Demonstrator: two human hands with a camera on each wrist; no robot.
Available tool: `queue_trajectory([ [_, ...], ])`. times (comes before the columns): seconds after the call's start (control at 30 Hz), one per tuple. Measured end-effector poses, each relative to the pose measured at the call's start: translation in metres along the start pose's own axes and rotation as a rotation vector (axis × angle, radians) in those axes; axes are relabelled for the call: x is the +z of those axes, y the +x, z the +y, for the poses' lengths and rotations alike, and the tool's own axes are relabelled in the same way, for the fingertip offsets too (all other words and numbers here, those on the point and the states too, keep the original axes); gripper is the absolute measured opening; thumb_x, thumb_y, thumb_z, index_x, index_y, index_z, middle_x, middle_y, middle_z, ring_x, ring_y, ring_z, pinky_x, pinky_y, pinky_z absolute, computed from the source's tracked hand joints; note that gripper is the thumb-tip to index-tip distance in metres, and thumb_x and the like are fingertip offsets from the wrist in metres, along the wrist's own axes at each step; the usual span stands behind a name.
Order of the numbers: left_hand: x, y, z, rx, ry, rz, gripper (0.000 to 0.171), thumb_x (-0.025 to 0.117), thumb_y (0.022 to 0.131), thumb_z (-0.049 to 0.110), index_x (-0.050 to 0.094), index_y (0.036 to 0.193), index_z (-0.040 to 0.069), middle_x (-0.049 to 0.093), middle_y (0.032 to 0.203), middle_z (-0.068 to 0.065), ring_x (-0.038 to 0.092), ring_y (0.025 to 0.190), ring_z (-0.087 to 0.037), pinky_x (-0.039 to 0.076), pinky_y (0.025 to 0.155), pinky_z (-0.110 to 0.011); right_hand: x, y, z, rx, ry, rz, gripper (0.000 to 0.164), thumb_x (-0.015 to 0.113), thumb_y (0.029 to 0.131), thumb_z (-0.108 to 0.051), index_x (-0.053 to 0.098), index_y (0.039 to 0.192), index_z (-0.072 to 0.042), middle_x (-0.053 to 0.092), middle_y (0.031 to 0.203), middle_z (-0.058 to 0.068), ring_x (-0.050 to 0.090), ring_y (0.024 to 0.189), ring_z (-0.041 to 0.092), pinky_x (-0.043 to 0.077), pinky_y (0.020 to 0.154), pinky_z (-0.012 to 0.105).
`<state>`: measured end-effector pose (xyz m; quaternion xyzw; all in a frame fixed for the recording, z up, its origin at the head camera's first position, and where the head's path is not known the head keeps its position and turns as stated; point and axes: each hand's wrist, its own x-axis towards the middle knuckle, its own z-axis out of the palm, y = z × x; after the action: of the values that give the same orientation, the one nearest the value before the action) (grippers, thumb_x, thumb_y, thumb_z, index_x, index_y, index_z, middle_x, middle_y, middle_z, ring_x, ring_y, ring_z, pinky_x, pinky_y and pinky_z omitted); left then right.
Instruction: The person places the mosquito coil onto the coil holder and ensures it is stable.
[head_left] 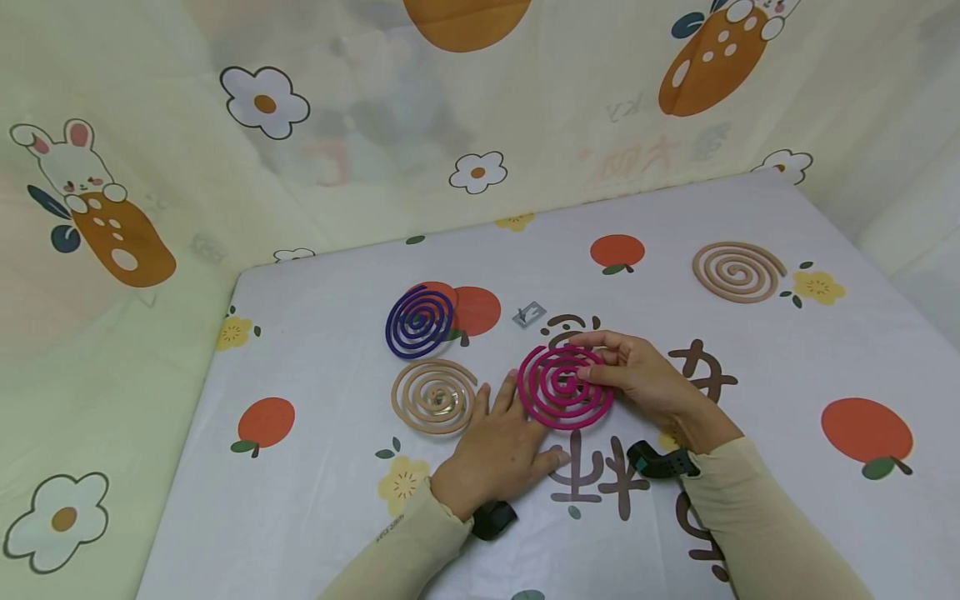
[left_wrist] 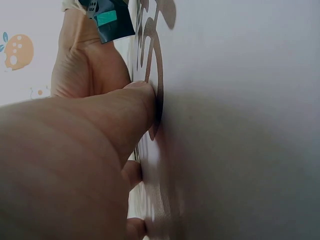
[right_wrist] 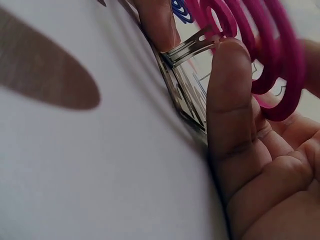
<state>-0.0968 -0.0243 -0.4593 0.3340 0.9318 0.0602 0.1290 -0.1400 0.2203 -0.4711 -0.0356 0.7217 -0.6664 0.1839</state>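
Observation:
My right hand (head_left: 643,372) pinches a magenta mosquito coil (head_left: 568,383), its thumb at the spiral's middle. In the right wrist view the coil (right_wrist: 287,60) stands over a metal coil stand (right_wrist: 189,51), whose raised prong reaches the coil's centre beside the thumb tip (right_wrist: 231,60). My left hand (head_left: 495,454) lies palm down on the table, fingers stretched, partly under the magenta coil. A left fingertip (right_wrist: 157,27) presses at the stand's edge in the right wrist view. The left wrist view shows the left thumb (left_wrist: 120,112) against the cloth; that hand's fingertips are mostly hidden there.
Left of my left hand lies a tan coil (head_left: 437,395) with shiny metal at its centre. A dark blue coil (head_left: 420,321) sits just behind it. Another metal stand (head_left: 529,314) lies farther back. A second tan coil (head_left: 738,271) rests at the far right of the patterned cloth (head_left: 315,500).

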Motion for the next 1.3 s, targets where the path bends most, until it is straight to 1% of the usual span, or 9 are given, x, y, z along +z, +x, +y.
queue_trajectory([
  [0.13,0.0005,0.0003,-0.0001,-0.001,0.003,0.003,0.078,0.047,0.103,0.065,0.02,0.168,0.03,0.014,0.175,-0.009,0.01,0.16,-0.04,0.015,0.123,-0.068,0.0005,0.0009,0.001,-0.003,0.011,-0.026,0.059,0.076,0.096,-0.01,0.051,0.148,0.0,0.076,0.113,0.015,0.075,0.102,0.017,0.059,0.088,0.026],
  [0.23,0.0004,0.0005,-0.0001,0.0,0.005,0.003,0.078,0.047,0.102,0.065,0.021,0.168,0.031,0.014,0.175,-0.01,0.011,0.16,-0.041,0.015,0.123,-0.068,0.0002,0.0008,0.0011,-0.01,0.009,-0.031,0.06,0.076,0.095,-0.009,0.05,0.148,0.001,0.076,0.115,0.017,0.075,0.103,0.017,0.059,0.09,0.027],
  [0.43,0.0005,0.0012,-0.0001,0.002,0.005,0.005,0.077,0.047,0.103,0.065,0.022,0.168,0.032,0.016,0.174,-0.01,0.011,0.16,-0.04,0.015,0.123,-0.068,0.0003,-0.0001,-0.0007,-0.015,-0.008,0.004,0.057,0.074,0.097,-0.011,0.051,0.148,0.001,0.077,0.112,0.017,0.075,0.101,0.015,0.059,0.089,0.024],
  [0.6,0.0012,0.0014,-0.0002,0.002,0.004,0.009,0.076,0.047,0.103,0.064,0.022,0.167,0.033,0.017,0.174,-0.01,0.011,0.16,-0.04,0.015,0.123,-0.068,0.0009,0.0004,-0.0011,0.007,-0.009,0.02,0.055,0.074,0.097,-0.011,0.053,0.147,-0.002,0.077,0.113,0.017,0.074,0.102,0.015,0.058,0.089,0.024],
  [0.73,0.0016,0.0012,-0.0003,0.0,-0.003,0.006,0.077,0.048,0.102,0.064,0.022,0.167,0.032,0.016,0.174,-0.01,0.009,0.16,-0.04,0.015,0.123,-0.068,0.0006,0.0009,-0.0004,0.008,-0.023,0.013,0.054,0.074,0.098,-0.011,0.054,0.147,-0.002,0.077,0.113,0.015,0.074,0.102,0.015,0.059,0.088,0.024],
  [1.0,0.001,0.0012,-0.0003,0.001,0.001,0.002,0.077,0.047,0.102,0.064,0.022,0.168,0.032,0.017,0.174,-0.01,0.009,0.16,-0.039,0.015,0.123,-0.068,-0.0012,0.0,-0.0006,-0.011,-0.016,-0.019,0.054,0.072,0.098,-0.009,0.052,0.148,0.001,0.075,0.117,0.02,0.074,0.101,0.014,0.059,0.087,0.025],
  [1.3,0.0015,0.0012,-0.0006,0.004,0.001,0.007,0.076,0.047,0.103,0.063,0.022,0.167,0.033,0.018,0.174,-0.009,0.01,0.161,-0.039,0.016,0.123,-0.068,-0.0007,0.0002,-0.0006,-0.029,-0.03,-0.003,0.052,0.07,0.1,-0.008,0.052,0.148,0.001,0.075,0.115,0.022,0.075,0.098,0.015,0.06,0.086,0.024],
])
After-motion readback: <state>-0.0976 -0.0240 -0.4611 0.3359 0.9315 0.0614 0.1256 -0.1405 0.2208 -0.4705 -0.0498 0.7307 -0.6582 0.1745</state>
